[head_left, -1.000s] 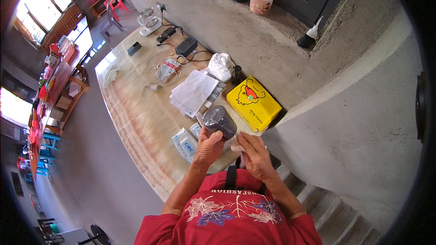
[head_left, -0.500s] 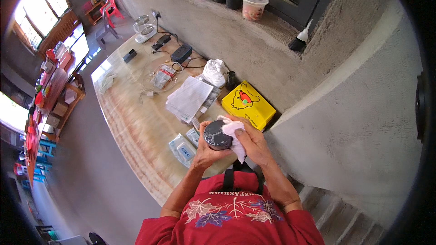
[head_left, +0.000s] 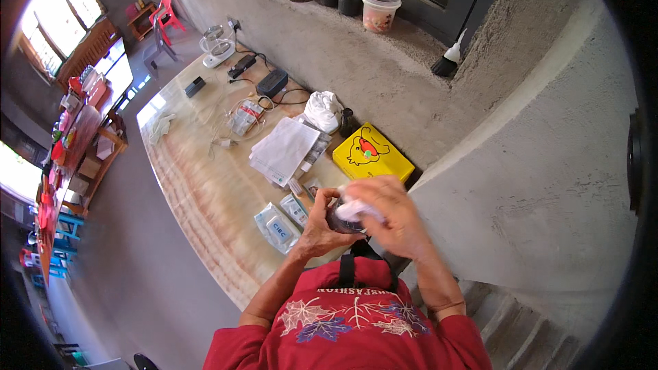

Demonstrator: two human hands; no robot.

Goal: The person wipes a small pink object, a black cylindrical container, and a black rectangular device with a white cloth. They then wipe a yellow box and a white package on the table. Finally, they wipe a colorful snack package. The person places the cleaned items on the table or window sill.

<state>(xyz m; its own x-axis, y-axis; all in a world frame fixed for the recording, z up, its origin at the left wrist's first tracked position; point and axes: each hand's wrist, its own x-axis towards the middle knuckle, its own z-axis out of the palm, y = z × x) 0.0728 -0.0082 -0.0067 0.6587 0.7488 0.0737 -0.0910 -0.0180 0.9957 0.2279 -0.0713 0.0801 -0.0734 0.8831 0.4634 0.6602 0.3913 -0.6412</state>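
Note:
My left hand (head_left: 317, 229) is closed around the side of a dark, round, jar-like container (head_left: 336, 222), held above the near end of the table. A pale pink cloth (head_left: 354, 210) is bunched in my right hand (head_left: 395, 214), which is slightly smeared by motion. The cloth lies over the container's top and covers much of it. Beside my left hand, on the tabletop, are a white and blue packet of wipes (head_left: 276, 227) and a smaller packet (head_left: 294, 210). Just beyond my right hand sits a yellow box (head_left: 373, 153) with a cartoon duck.
On the marble-patterned table (head_left: 199, 199) lie papers (head_left: 284, 149), a white cloth bundle (head_left: 322, 111), a black power adapter (head_left: 273, 82) with cables and a kitchen scale (head_left: 218, 53). The window ledge holds a plastic tub (head_left: 380, 10) and a brush (head_left: 448, 59). Steps (head_left: 510, 325) descend at lower right.
My right hand has moved up and across the container, carrying the cloth over its top. The dark lid that showed before is now largely covered. My left hand has shifted slightly right with the container.

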